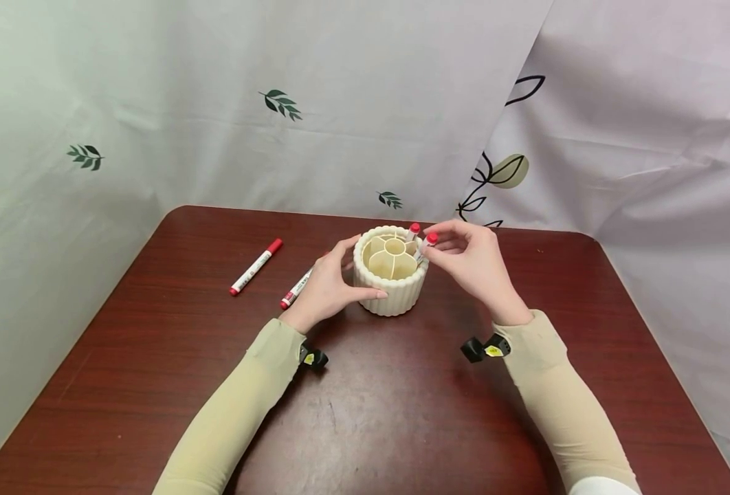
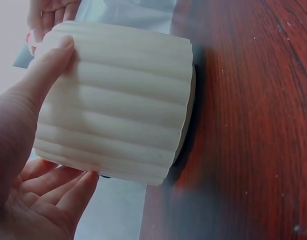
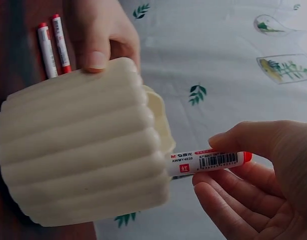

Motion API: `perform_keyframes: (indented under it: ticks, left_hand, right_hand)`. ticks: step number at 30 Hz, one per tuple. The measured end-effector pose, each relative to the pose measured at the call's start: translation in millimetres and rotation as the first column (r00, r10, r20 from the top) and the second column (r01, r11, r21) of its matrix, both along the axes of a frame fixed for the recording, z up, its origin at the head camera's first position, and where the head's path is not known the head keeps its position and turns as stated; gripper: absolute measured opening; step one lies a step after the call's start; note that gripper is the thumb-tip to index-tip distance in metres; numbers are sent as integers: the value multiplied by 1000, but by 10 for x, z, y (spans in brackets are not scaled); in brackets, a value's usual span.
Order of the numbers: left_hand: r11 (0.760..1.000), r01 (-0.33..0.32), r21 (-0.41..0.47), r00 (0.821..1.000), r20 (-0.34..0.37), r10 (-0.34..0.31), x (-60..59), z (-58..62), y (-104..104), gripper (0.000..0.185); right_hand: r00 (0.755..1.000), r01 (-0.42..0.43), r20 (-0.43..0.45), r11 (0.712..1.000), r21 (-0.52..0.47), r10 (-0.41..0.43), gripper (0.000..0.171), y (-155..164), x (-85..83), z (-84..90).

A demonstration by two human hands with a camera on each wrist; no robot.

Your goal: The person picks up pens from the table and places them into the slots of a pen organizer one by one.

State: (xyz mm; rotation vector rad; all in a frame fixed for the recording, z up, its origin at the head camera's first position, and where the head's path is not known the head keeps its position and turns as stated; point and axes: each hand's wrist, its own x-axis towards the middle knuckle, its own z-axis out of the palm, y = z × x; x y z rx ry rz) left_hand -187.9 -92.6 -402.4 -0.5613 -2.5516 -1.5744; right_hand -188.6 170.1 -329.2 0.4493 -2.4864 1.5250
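The left hand (image 1: 324,289) grips the ribbed holder (image 1: 391,285) while the right hand (image 1: 473,261) pinches a marker (image 3: 206,162), which I think must next slide straight down.

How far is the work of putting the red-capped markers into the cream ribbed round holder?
About halfway. Done: one red-capped white marker already stands in the cream ribbed round holder. In hand: the right hand pinches a second red-capped marker, partly lowered into a compartment at the rim, while the left hand grips the holder's side. Left: two more red-capped markers lie on the dark red wooden table, left of the holder.
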Motion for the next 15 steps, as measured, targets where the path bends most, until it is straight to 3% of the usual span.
perform_keyframes:
  ticks: [15]
  left_hand:
    - [1000,3,22,1000,-1,-3,27,0,-4,102]
  right_hand:
    - [999,-45,7,999,-29,45,31,-6,41,-64]
